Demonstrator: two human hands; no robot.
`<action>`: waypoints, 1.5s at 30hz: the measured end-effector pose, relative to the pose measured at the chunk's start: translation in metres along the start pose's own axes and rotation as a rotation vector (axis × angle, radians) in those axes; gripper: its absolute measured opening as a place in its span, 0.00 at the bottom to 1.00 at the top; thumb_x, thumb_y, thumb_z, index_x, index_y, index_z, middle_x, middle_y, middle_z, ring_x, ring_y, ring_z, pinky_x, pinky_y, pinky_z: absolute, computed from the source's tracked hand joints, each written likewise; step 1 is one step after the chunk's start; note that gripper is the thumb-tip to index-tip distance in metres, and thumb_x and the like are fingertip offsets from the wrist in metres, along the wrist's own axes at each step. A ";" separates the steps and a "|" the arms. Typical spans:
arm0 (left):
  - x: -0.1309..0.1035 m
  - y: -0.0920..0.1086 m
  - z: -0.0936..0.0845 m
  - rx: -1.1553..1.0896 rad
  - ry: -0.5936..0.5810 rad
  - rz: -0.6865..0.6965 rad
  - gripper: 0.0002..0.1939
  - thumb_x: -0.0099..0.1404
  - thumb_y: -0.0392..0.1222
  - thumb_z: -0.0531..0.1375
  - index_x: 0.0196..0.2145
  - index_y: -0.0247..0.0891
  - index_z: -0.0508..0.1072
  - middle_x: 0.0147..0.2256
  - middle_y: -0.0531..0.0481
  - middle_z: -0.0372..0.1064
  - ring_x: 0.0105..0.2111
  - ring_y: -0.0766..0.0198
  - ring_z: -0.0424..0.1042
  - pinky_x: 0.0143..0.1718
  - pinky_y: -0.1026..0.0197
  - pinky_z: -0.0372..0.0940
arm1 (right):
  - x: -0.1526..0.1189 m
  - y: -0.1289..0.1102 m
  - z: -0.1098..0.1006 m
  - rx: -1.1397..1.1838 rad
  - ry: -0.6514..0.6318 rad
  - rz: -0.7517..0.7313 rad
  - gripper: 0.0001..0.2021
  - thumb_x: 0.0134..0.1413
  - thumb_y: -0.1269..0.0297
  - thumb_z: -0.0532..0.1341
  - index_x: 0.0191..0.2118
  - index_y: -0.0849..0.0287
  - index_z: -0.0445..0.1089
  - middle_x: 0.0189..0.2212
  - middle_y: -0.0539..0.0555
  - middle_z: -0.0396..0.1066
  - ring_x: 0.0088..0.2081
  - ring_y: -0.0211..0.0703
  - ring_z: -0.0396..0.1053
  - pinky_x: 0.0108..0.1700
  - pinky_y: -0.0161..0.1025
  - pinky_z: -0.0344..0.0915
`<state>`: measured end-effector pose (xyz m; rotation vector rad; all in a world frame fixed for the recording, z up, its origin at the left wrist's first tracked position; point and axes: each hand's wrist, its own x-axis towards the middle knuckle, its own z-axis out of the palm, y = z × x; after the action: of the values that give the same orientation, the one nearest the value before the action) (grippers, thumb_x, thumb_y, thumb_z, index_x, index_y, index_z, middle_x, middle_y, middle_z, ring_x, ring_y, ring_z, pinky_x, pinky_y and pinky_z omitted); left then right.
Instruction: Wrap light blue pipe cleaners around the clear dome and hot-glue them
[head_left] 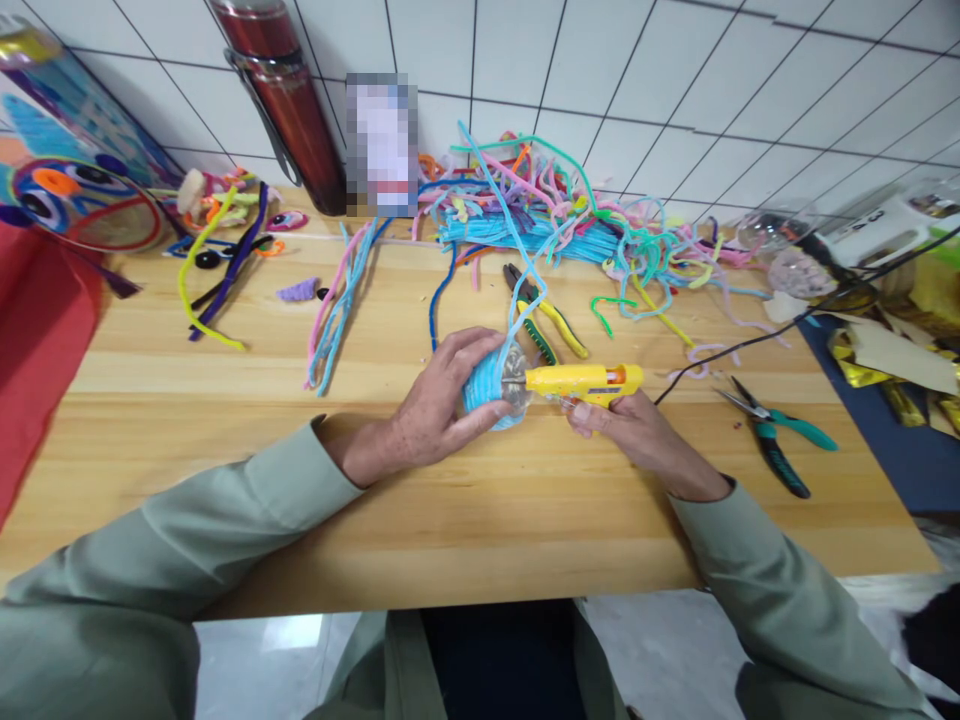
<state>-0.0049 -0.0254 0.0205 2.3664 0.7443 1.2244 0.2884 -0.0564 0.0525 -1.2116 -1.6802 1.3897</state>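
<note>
Left hand (429, 408) is gripping blue-wrapped round clear vessel (485, 384), right hand (631, 430) gripping yellow plastic glue gun (577, 380), 3 o'clock; likely gluing, needing steady aim next.

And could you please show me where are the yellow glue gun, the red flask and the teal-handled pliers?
Yellow glue gun (576, 381): head view, on its barrel.
Red flask (298, 115): head view, on its body.
Teal-handled pliers (760, 412): head view, at the pivot.

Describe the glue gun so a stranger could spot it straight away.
Find the wooden table, then the person's right hand near its middle. The glue gun is in that hand, pointing left at the blue-wrapped piece. Its pistol shape sets it apart from the yellow-handled pliers lying beyond.
</note>
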 end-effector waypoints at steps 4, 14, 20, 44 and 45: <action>0.000 0.000 -0.001 -0.003 -0.014 -0.010 0.35 0.79 0.53 0.62 0.76 0.47 0.55 0.67 0.34 0.65 0.68 0.42 0.67 0.69 0.31 0.67 | 0.000 -0.001 0.000 -0.014 0.000 0.016 0.24 0.62 0.38 0.70 0.30 0.55 0.72 0.27 0.50 0.70 0.29 0.40 0.64 0.32 0.41 0.64; 0.000 0.000 0.000 -0.001 -0.007 -0.004 0.34 0.79 0.53 0.61 0.76 0.47 0.55 0.67 0.34 0.65 0.68 0.43 0.68 0.68 0.33 0.68 | 0.000 -0.002 0.000 -0.030 0.000 -0.009 0.27 0.63 0.36 0.69 0.27 0.55 0.69 0.27 0.50 0.70 0.29 0.41 0.65 0.33 0.41 0.64; 0.001 0.001 0.000 -0.002 -0.005 0.005 0.35 0.79 0.53 0.62 0.76 0.46 0.55 0.67 0.34 0.65 0.68 0.43 0.68 0.68 0.33 0.68 | 0.001 -0.002 0.001 -0.022 0.004 -0.009 0.26 0.62 0.37 0.69 0.28 0.55 0.70 0.27 0.49 0.69 0.29 0.40 0.65 0.32 0.40 0.64; 0.000 0.000 0.002 -0.011 0.012 0.005 0.35 0.79 0.52 0.62 0.76 0.45 0.56 0.66 0.33 0.65 0.67 0.44 0.68 0.68 0.34 0.68 | 0.000 0.002 0.001 0.058 0.015 0.055 0.24 0.59 0.36 0.72 0.36 0.56 0.76 0.29 0.50 0.72 0.29 0.41 0.65 0.34 0.40 0.68; 0.000 0.000 0.002 -0.010 0.009 0.000 0.35 0.79 0.52 0.62 0.76 0.45 0.55 0.66 0.33 0.65 0.67 0.44 0.68 0.68 0.34 0.68 | 0.000 0.003 0.001 0.077 0.009 0.056 0.25 0.58 0.36 0.73 0.38 0.56 0.77 0.29 0.50 0.72 0.29 0.40 0.65 0.33 0.40 0.68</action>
<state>-0.0035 -0.0253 0.0197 2.3548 0.7396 1.2362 0.2884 -0.0564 0.0497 -1.2278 -1.5825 1.4674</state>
